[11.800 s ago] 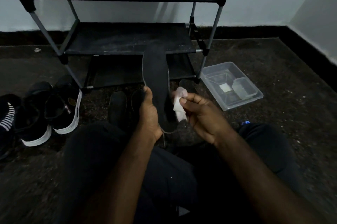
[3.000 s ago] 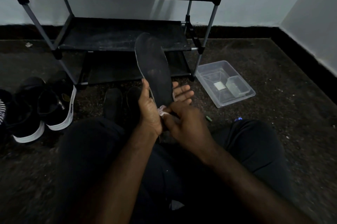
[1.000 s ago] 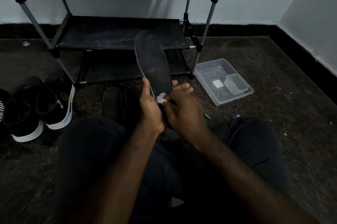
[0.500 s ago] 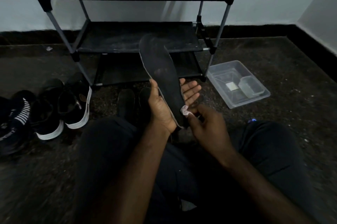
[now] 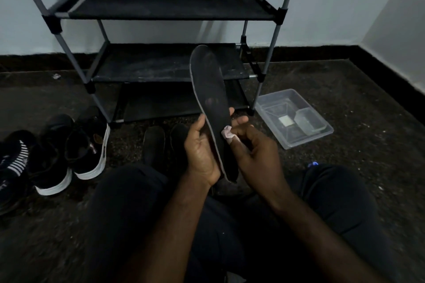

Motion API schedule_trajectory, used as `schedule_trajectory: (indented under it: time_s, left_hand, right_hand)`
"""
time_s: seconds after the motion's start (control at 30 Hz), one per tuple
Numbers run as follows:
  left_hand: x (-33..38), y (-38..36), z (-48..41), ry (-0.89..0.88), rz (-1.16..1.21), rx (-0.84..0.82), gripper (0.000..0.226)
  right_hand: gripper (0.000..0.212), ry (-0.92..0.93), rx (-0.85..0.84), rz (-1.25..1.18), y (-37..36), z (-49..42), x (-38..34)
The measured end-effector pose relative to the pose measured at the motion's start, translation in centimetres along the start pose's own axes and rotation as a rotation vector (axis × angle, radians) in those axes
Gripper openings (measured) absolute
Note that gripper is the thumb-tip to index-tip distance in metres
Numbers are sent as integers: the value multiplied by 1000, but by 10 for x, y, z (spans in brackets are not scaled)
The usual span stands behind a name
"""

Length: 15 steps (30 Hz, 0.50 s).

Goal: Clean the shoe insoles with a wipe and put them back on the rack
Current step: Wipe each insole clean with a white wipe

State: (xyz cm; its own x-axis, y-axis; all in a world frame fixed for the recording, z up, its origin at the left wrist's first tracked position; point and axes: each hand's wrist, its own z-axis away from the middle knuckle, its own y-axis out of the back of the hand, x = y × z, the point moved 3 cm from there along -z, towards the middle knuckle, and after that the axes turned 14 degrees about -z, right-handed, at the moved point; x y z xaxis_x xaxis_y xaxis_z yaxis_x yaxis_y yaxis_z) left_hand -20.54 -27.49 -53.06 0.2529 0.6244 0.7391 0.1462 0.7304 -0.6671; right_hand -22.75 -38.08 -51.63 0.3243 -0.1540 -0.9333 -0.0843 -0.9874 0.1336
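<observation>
1. Head view, and the black insole (image 5: pixel 211 98) stands nearly upright over the person's lap, toe end up and leaning a little left, in front of the rack's lower shelves.
2. Left hand (image 5: pixel 202 151) grips it low down: thumb on the near face, fingers wrapped behind, their tips peeking out past the right edge.
3. Right hand (image 5: pixel 255 156) pinches a small crumpled pale wipe (image 5: pixel 227 132) between curled fingers and presses it against the insole's face, close to the right edge.
4. Behind it, the rack (image 5: pixel 165 8), with grey poles and black fabric shelves, stands against the pale wall.
5. On the dark floor (image 5: pixel 345 89) just before the rack lie two dark flat shapes (image 5: pixel 154 142); insoles or shoes, I cannot tell.
6. Off to the left, black shoes with white soles (image 5: pixel 89 144) sit side by side.
7. Right of the rack, a clear plastic tray (image 5: pixel 322 132) holds a smaller clear tub and a small pale square.
</observation>
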Motion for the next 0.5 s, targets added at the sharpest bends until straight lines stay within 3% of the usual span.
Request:
schedule_trajectory:
  time_s: [0.13, 0.3, 0.4, 0.5]
  left_hand:
    - [8, 2, 0, -29, 12, 35, 74]
    - [4, 16, -9, -1, -11, 141, 92]
    - [2, 14, -8, 8, 1, 145, 85]
    - [2, 9, -4, 22, -12, 105, 80]
  right_hand:
    - [11, 26, -39, 74, -2, 7, -1]
    - [13, 91, -141, 177, -11, 11, -8]
    - [15, 134, -207, 300, -12, 7, -15]
    - [16, 75, -77, 473, 1, -12, -10]
